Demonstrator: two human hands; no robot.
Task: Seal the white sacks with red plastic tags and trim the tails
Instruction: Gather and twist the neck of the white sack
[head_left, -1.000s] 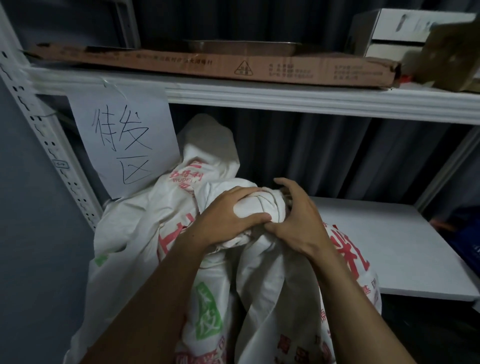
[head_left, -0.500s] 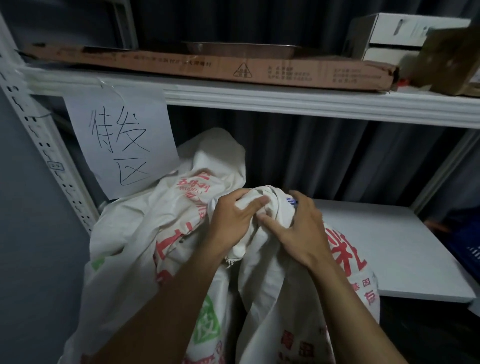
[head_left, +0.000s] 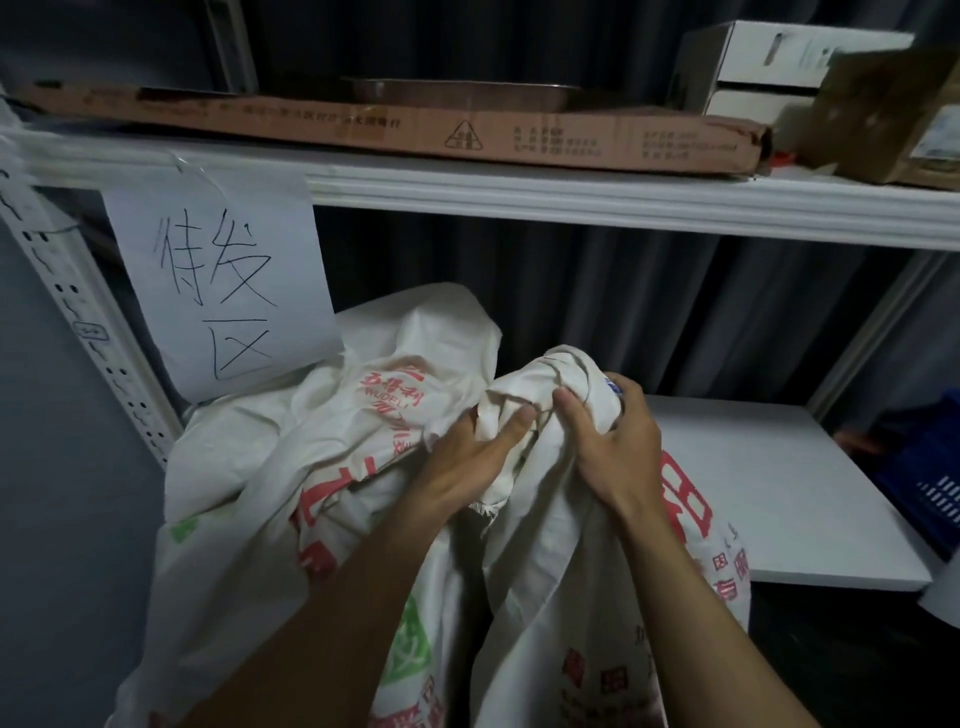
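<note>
A head-worn view looks down along two bare forearms reaching into a dim metal rack. A white sack (head_left: 561, 571), printed in red and green, stands at the front of the lower shelf (head_left: 805, 493). Its mouth is gathered into a bunched neck (head_left: 545, 376) that rises roughly upright, just above and between both hands.

The left hand (head_left: 462, 462) grips the neck from the left, thumb pressed across the cloth. The right hand (head_left: 618, 457) clasps it from the right, its fingers (head_left: 631, 387) curled over the top of the bunch. The thumbs nearly touch, so neither hand is clearly nearer.

No red tag shows anywhere, nor any cutting tool.

A second sack (head_left: 395, 415) slumps just behind and to the left, touching the first. Room for moving lies to the right, over the white shelf board. The upper shelf (head_left: 571, 200) sits well above the neck. A handwritten paper sign (head_left: 218, 291) hangs at the left.

By the look of it, the neck is held bunched, ready for tying.
</note>
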